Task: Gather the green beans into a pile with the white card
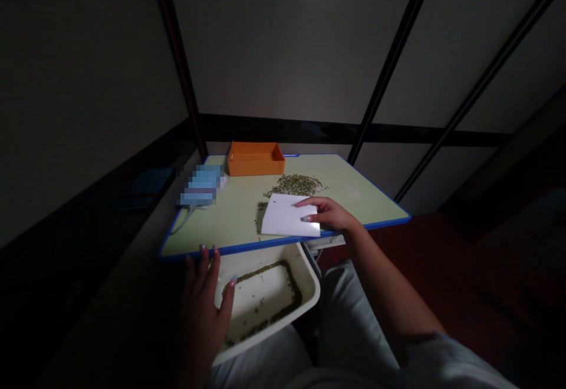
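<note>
My right hand grips a white card at its right side, thumb and fingers on it. The card lies low over the front of the pale green table, just before a pile of small green beans, which look like mung beans. My left hand is stretched out with fingers apart, at the left side of a white plastic tub. Its fingertips reach the table's front edge and its thumb extends over the tub's inside. Under the table edge, the tub holds scattered beans, mostly along its bottom edges.
An orange open box stands at the back of the blue-edged table. A blurred light-blue packet with a pale strap lies at the left. Wall panels rise behind. My legs are beside and beneath the tub.
</note>
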The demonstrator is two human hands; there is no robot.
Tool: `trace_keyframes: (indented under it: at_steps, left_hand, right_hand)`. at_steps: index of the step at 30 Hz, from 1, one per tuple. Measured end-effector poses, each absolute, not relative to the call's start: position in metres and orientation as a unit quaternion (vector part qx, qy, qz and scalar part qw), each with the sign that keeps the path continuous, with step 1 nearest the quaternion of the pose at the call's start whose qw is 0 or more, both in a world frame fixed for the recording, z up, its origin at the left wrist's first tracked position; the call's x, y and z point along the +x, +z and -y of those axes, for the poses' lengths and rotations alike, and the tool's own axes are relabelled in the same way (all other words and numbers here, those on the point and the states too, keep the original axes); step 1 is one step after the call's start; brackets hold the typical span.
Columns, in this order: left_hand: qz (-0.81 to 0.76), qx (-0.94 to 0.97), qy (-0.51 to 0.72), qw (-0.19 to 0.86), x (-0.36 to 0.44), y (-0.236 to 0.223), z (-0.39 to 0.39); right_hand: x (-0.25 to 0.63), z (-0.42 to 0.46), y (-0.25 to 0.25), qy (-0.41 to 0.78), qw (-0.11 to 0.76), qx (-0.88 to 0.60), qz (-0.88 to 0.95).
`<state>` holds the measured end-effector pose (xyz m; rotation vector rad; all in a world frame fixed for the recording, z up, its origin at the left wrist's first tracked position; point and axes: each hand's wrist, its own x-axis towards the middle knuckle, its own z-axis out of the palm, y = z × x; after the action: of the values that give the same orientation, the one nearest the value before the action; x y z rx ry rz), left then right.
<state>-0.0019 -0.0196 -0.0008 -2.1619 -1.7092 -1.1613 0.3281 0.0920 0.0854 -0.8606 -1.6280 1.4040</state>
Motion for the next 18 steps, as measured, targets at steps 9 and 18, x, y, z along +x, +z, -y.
trace_keyframes:
  at_steps: [9,18]
  left_hand:
    - [0.57,-0.721,-0.387,0.077,-0.003,-0.004,0.018]
    - [0.567,-0.714,-0.4,0.089,-0.003,-0.005,0.016]
  right_hand:
    - [0.321,-0.092,0.082,0.485,0.455,-0.366,0.652]
    - [0.318,-0.102,0.079,0.453,0.434,-0.391,0.673]
